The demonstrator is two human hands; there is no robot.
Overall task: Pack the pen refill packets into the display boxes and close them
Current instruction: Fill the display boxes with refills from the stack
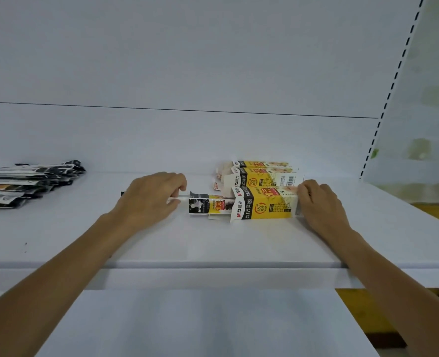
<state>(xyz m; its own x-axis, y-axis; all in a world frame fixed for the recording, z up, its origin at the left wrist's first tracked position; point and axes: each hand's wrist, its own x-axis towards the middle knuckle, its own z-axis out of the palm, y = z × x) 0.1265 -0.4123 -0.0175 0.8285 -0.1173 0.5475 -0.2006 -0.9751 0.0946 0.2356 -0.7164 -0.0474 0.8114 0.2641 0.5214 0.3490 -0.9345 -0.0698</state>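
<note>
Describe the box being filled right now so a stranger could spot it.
On the white shelf, right of centre, lie three yellow boxes. It is the nearest one, with the right hand gripping its right end. Only it has packets sticking out of its open left end, pinched by the left hand.

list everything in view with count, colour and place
display boxes: three, yellow, black and white, lying on the shelf right of centre, one behind another
nearest box: one of those three, left end open
protruding packets: count unclear, black, white and yellow, sticking out of the nearest box's left end
packet pile: one stack, black and white, shelf's far left
shelf: one, white
hands: left hand pinches the protruding packets' white end; right hand grips the nearest box's right end
</note>
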